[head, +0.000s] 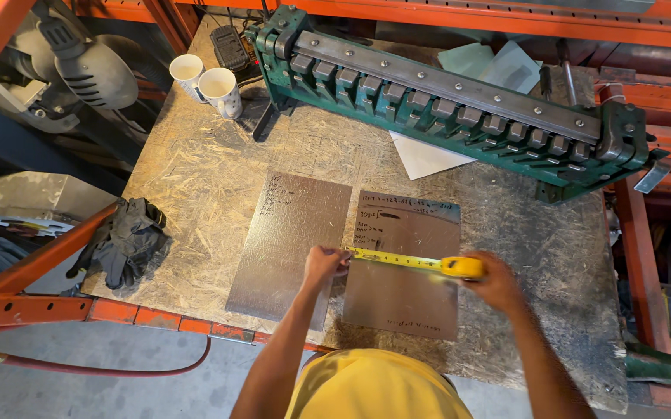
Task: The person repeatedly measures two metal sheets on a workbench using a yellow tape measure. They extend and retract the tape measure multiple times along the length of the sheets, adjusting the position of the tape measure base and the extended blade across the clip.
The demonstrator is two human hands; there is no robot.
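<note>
Tape measure (459, 268) spans the right metal sheet (402, 299) flat on the bench (195, 178): left hand (322, 264) pinches its hook end at the edge, right hand (494, 283) clenched around the case, keeping the blade taut.

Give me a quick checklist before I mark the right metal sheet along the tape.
1. Tape measure spans the right sheet: ok.
2. Left hand pins the tape end at the sheet's left edge: ok.
3. Right hand holds the yellow case at the right edge: ok.
4. Tape square to the edges: cannot tell.
5. Marker within reach: not ok, none visible.
6. Left sheet clear of the tape: ok.
</note>
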